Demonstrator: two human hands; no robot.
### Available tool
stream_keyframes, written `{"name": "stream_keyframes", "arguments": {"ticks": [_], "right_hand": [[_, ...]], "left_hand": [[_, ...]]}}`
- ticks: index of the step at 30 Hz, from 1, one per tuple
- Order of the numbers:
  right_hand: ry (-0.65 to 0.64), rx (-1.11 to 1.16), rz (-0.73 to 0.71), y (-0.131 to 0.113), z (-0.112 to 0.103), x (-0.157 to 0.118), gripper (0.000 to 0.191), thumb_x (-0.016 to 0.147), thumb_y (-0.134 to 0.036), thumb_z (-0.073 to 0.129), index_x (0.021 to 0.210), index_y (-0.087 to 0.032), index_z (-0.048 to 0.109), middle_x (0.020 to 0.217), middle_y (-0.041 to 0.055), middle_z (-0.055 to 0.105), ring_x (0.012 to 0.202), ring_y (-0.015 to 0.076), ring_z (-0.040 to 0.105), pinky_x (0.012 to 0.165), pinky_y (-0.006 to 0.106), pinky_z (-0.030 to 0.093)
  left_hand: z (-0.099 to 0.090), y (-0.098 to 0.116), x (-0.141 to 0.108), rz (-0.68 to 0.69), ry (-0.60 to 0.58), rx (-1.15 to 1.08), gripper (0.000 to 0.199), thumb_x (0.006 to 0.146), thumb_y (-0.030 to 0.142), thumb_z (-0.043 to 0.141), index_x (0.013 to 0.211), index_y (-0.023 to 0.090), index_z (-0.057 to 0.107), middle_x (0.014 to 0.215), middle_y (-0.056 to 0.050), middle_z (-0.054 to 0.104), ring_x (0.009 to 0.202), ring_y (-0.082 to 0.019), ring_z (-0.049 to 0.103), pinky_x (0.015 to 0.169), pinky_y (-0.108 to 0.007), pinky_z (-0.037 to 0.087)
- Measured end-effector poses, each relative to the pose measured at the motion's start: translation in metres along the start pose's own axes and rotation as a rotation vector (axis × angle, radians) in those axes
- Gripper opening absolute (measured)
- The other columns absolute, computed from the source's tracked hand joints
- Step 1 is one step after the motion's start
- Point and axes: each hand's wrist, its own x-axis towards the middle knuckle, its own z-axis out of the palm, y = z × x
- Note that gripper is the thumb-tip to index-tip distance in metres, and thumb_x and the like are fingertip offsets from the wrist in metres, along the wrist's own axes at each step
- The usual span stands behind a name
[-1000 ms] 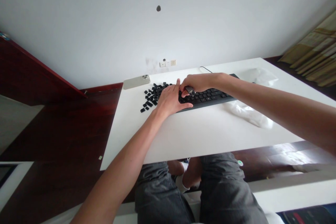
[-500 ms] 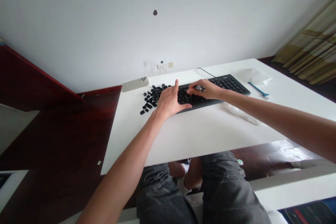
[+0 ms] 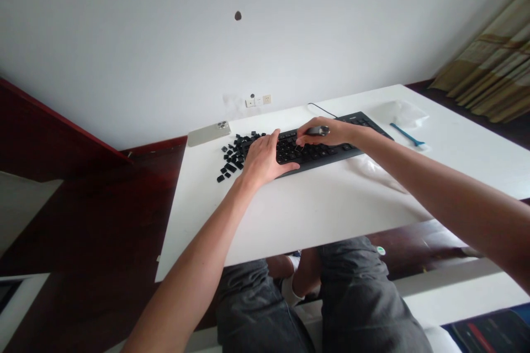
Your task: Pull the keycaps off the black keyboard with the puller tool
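Note:
A black keyboard (image 3: 327,155) lies on the white table, its left end under my left hand (image 3: 261,159). That hand rests on it with the thumb spread away from the fingers. My right hand (image 3: 317,129) is closed around a wire keycap puller (image 3: 318,130) with a dark, shiny handle. The puller's thin wire loops point down at the keys in the middle of the keyboard. Loose black keycaps (image 3: 231,167) are scattered just left of my left hand, some partly hidden by it.
A phone (image 3: 209,134) lies at the table's back left. To the right are a blue tool with a brush end (image 3: 408,135) and a clear plastic bag (image 3: 403,114). Another clear plastic piece (image 3: 375,170) lies below my right wrist. The keyboard cable (image 3: 323,109) runs off the back.
The view has shifted slightly. My right hand has tilted the puller, so its handle end points more to the right. My left hand stays on the keyboard.

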Motion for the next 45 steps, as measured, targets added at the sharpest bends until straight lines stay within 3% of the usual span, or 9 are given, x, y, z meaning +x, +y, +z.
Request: {"name": "stream_keyframes", "arguments": {"ticks": [3,10,15,21,30,33,39,43,45], "right_hand": [[-0.07,0.151,-0.065,0.009,0.008,0.0,0.03,0.089,-0.053,0.068,0.091,-0.025,0.079,0.096,0.0062,0.081,0.087,0.0243,0.071,0.082,0.037,0.055],[0.037,0.102,0.059,0.017,0.023,-0.003,0.042,0.092,-0.06,0.063,0.078,-0.022,0.073,0.07,0.0021,0.07,0.065,0.0169,0.058,0.063,0.032,0.043],[0.019,0.094,0.14,0.01,0.028,-0.003,0.043,0.094,-0.059,0.061,0.076,-0.021,0.071,0.068,0.0031,0.07,0.061,0.0171,0.06,0.062,0.032,0.044],[-0.039,0.0,0.094,0.007,0.022,0.004,0.032,0.095,-0.05,0.065,0.081,-0.023,0.074,0.073,0.005,0.072,0.063,0.0182,0.061,0.062,0.033,0.044],[-0.176,0.045,-0.198,-0.004,0.01,0.008,0.016,0.091,-0.014,0.063,0.086,-0.023,0.075,0.089,0.0039,0.078,0.077,0.0189,0.067,0.069,0.033,0.047],[-0.166,-0.115,-0.215,-0.021,0.009,-0.003,0.023,0.087,-0.005,0.059,0.084,-0.023,0.074,0.079,0.0019,0.075,0.063,0.0155,0.06,0.062,0.032,0.04],[-0.122,-0.509,-0.255,-0.042,0.019,-0.024,0.013,0.096,-0.017,0.061,0.092,-0.022,0.072,0.074,0.0041,0.072,0.055,0.0154,0.052,0.059,0.034,0.025],[-0.008,-0.494,-0.31,-0.029,0.034,-0.036,0.019,0.106,-0.032,0.053,0.102,-0.021,0.068,0.087,0.0064,0.074,0.058,0.0161,0.053,0.058,0.033,0.022],[0.064,-0.421,-0.342,-0.017,0.045,-0.04,0.025,0.108,-0.034,0.05,0.092,-0.021,0.064,0.085,0.0052,0.073,0.06,0.0157,0.053,0.057,0.033,0.023]], "left_hand": [[0.0,0.001,0.0,0.006,0.024,0.001,0.093,0.081,0.063,0.086,0.151,0.017,0.046,0.137,-0.018,0.066,0.13,-0.035,0.061,0.114,-0.05,0.047],[-0.003,0.014,0.0,0.057,0.006,0.03,0.03,0.088,0.044,0.085,0.106,0.023,0.076,0.114,-0.007,0.071,0.111,-0.029,0.063,0.102,-0.044,0.053],[-0.002,0.019,0.0,0.028,-0.025,0.042,0.028,0.089,0.043,0.085,0.104,0.021,0.075,0.106,-0.007,0.072,0.102,-0.028,0.064,0.093,-0.043,0.054],[-0.001,0.022,-0.001,-0.006,-0.046,0.027,0.025,0.092,0.039,0.083,0.103,0.02,0.071,0.102,-0.006,0.072,0.098,-0.026,0.066,0.088,-0.041,0.054],[0.003,0.024,-0.003,-0.085,0.013,0.004,0.042,0.084,0.036,0.09,0.106,0.02,0.058,0.099,-0.005,0.068,0.093,-0.025,0.065,0.083,-0.039,0.053],[0.004,0.023,-0.003,-0.087,0.003,0.009,0.04,0.087,0.039,0.087,0.108,0.019,0.059,0.104,-0.007,0.07,0.097,-0.028,0.065,0.085,-0.042,0.053],[0.004,0.016,-0.003,0.107,0.019,-0.103,0.033,0.097,0.031,0.072,0.128,0.023,0.062,0.132,-0.009,0.069,0.126,-0.029,0.062,0.11,-0.048,0.047],[0.007,0.011,-0.002,0.172,-0.057,-0.128,0.026,0.103,0.032,0.065,0.128,0.026,0.066,0.14,-0.006,0.069,0.133,-0.028,0.061,0.118,-0.051,0.043],[0.008,0.011,-0.003,0.162,-0.083,-0.089,0.029,0.106,0.035,0.061,0.132,0.025,0.066,0.149,-0.007,0.065,0.142,-0.029,0.056,0.122,-0.053,0.04]]}}
